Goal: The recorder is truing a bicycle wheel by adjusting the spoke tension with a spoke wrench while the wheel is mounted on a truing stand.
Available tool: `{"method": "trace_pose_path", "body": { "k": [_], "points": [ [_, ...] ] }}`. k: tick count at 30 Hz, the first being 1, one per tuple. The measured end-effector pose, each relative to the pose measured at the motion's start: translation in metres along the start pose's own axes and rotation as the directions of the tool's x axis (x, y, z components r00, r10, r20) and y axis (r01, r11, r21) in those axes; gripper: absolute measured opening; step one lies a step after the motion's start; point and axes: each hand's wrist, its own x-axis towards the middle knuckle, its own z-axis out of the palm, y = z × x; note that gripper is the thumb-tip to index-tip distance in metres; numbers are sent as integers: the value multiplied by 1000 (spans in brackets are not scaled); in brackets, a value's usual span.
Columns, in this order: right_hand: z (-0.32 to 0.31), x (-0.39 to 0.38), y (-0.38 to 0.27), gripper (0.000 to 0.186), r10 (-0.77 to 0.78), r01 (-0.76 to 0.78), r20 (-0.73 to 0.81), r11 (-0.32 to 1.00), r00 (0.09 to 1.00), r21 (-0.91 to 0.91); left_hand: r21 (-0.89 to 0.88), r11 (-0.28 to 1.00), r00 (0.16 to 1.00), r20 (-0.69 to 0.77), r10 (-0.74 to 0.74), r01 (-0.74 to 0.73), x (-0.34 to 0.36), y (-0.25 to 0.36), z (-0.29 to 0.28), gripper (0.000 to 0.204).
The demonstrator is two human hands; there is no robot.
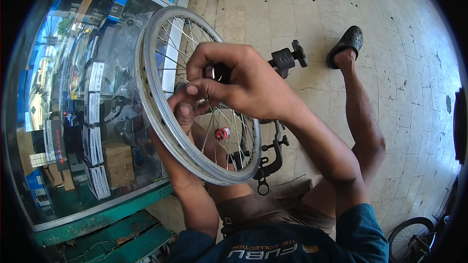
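A bare bicycle wheel (147,75), with a grey metal rim and thin spokes, stands tilted in front of me without a tyre. My right hand (234,75) is over the spokes near the hub, its fingers curled round a small black and silver tool (210,72) whose kind I cannot make out. Behind the rim my left forearm comes up, and my left hand (184,112) is among the spokes close to the hub, thumb and fingers closed on the wheel. Fingers and spokes hide most of the hub.
A black clamp-like stand (275,160) is beside the wheel, with a knobbed part (287,60) farther up. Left is a glass display case (117,117) with boxes, above a green ledge (105,219). A red can (222,133) is beyond the spokes; another wheel (413,238) is at lower right.
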Motion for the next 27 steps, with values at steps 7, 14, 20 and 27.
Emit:
{"method": "trace_pose_path", "body": {
  "k": [7, 14, 20, 27],
  "points": [
    [0, -3, 1, 6, 2, -5, -20, 992, 1000, -125, 288, 957, 998, 49, -31, 16, 16, 20, -6, 41],
    [1, -10, 11, 4, 80, -64, -38, 948, 996, 313, 400, 916, 993, 120, -8, -41, 33, 31, -3, 35],
    [-4, -27, 33, 9, -158, 141, -159, 984, 975, -110, 424, 900, 995, 57, 88, -104, 28, 21, 6, 29],
    [24, -62, 66, 16, -62, -67, -237, 863, 970, -501, 439, 894, 994, 95, 51, -87, 39, 26, 0, 35]
  ]
}}
